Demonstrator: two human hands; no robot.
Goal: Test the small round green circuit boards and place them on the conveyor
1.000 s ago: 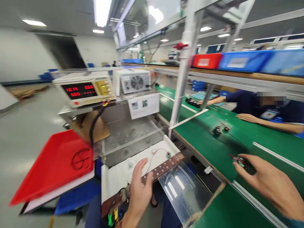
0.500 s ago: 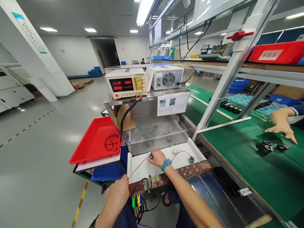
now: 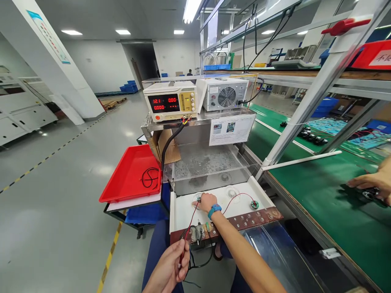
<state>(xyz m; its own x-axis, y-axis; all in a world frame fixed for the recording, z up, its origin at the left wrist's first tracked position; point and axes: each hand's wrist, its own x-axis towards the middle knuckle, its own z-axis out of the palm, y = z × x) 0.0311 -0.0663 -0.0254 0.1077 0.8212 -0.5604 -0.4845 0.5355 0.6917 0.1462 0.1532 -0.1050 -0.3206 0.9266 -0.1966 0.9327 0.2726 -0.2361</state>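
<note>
Red wire (image 3: 187,232) is pinched between thumb and fingers of the left hand (image 3: 169,268), closed on it low in front of the brown terminal strip (image 3: 244,221). That wire runs up over the white tray (image 3: 180,211) to a small round board (image 3: 198,199), which the right hand (image 3: 205,202) presses flat with its fingertips, fingers curled down on the part rather than gripping round it. A second round board (image 3: 253,204) with its own red lead lies on the tray well to the right. Behind stand the power supply (image 3: 170,101), reading 12.1, and a red bin (image 3: 131,173). A co-worker's hand (image 3: 371,185) rests on the green belt (image 3: 330,195). To do this well, I judge the wire should stay lightly taut and the board held flat, so the lead meets its clip without tugging the solder joint.
</note>
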